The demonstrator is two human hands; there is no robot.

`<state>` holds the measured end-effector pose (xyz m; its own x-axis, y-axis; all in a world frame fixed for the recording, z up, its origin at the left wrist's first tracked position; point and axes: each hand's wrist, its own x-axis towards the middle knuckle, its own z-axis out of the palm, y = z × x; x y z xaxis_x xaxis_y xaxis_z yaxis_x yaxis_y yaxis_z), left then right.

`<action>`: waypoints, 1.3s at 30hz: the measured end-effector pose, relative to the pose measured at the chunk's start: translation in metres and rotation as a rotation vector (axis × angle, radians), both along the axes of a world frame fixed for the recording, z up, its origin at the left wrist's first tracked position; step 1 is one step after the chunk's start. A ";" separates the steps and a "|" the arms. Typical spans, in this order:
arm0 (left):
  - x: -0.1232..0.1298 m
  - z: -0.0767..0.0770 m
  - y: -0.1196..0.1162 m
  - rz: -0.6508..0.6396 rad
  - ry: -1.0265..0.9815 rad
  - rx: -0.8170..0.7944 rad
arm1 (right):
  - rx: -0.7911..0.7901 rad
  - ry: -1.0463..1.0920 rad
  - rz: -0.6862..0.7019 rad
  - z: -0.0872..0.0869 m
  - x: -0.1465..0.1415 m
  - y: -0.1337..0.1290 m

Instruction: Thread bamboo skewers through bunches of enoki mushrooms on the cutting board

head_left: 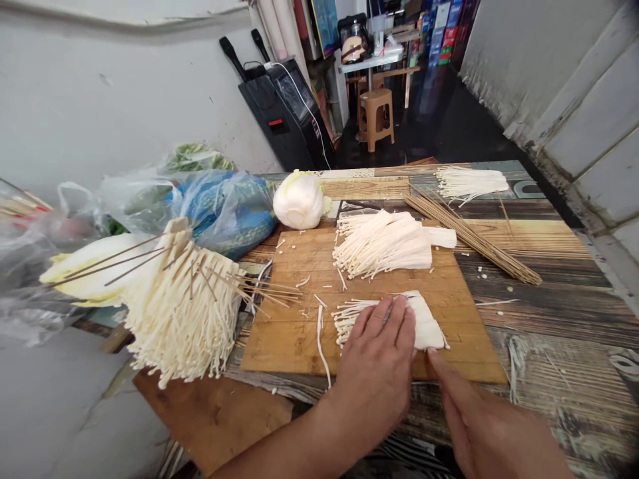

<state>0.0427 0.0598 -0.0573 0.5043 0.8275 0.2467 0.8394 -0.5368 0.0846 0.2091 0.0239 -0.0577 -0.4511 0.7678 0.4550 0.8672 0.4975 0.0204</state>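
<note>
A flat bunch of white enoki mushrooms (424,320) lies on the wooden cutting board (289,339), caps to the left and cut base to the right. My left hand (380,356) rests on it palm down, fingers stretched out flat over the stems. Close to the near edge of the base is my right hand (479,406), closed, with its index fingertip touching or almost touching the bunch. Whatever it may hold is hidden. Behind them on the board lies a larger pile of enoki (387,243).
Skewered enoki (184,309) are stacked at the left, beside a cabbage (94,266) and a blue bag (229,206). A round cabbage (299,199) stands behind the board. Bamboo skewers (474,239) and another enoki bunch (472,183) lie on the table's right side.
</note>
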 end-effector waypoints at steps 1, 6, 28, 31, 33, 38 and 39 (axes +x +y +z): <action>0.000 -0.001 0.000 0.002 -0.008 0.000 | 0.008 0.002 -0.029 0.001 -0.004 0.002; 0.003 -0.003 -0.001 0.020 -0.026 -0.011 | -0.006 0.103 -0.210 -0.002 -0.019 0.004; -0.028 0.045 -0.024 0.235 -0.285 -0.046 | 0.194 0.495 -0.034 0.043 -0.003 -0.038; -0.033 0.043 -0.029 0.206 -0.347 0.013 | 0.445 0.251 -0.102 0.055 0.007 -0.032; -0.035 0.038 -0.033 0.201 -0.352 0.074 | 0.517 0.100 -0.132 0.053 0.011 -0.029; -0.040 0.017 -0.053 0.158 -0.206 0.201 | 0.290 -0.112 -0.068 0.014 0.007 -0.031; -0.042 0.013 -0.057 0.126 -0.157 0.194 | 0.212 -0.128 -0.047 0.006 0.004 -0.034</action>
